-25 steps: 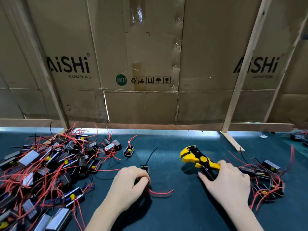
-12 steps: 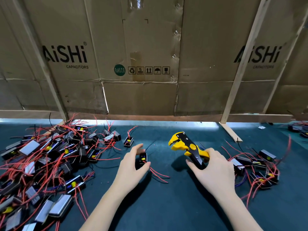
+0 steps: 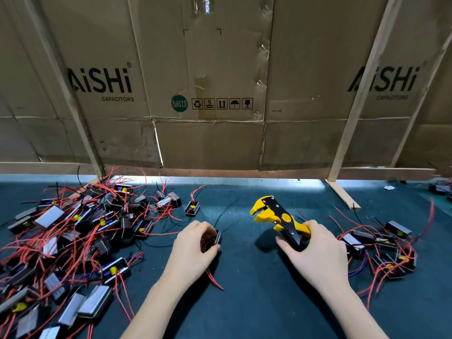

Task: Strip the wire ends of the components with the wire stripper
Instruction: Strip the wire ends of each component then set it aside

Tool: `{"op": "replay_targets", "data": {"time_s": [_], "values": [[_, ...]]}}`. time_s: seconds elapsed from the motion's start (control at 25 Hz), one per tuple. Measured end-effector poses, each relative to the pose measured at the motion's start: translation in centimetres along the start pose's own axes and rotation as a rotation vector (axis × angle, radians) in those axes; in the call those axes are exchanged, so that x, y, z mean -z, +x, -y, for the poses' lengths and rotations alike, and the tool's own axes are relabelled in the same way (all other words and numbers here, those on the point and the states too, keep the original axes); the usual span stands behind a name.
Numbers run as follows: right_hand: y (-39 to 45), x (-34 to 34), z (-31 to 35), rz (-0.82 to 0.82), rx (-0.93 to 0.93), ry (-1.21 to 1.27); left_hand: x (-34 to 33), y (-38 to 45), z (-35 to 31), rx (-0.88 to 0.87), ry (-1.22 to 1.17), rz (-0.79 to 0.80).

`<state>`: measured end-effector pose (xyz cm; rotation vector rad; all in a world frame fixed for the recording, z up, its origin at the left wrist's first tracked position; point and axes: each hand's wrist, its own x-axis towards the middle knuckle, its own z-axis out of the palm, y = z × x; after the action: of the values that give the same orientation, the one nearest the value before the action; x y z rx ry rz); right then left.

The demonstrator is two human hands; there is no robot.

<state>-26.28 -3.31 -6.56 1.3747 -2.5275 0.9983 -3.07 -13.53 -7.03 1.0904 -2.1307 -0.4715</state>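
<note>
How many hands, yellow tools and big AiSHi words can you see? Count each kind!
Hands: 2, left hand gripping a component, right hand
Yellow tools: 1, the wire stripper in the right hand
AiSHi words: 2, left print, right print
Total: 5

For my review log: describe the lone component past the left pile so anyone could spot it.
Start at the big tangled pile on the left of the green mat. Just off its far right edge sits one small black component, alone, with a yellow part inside and red wires curving upward.
</note>
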Motion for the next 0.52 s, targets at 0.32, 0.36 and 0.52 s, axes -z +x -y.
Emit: {"op": "replay_targets", "data": {"time_s": [0.32,0.36,0.52], "values": [[0.2,0.3,-0.3,-0.003,-0.026,0.042,3.5,1.1,2.6,-0.008,0.222,-0.450],[0.2,0.4,-0.3,-0.010,-0.025,0.043,4.2,1.2,2.7,0.013,0.224,-0.575],[0.1,0.5,-0.3,-0.022,-0.021,0.042,7.0,0.9,4.6,0.182,0.341,-0.766]]}}
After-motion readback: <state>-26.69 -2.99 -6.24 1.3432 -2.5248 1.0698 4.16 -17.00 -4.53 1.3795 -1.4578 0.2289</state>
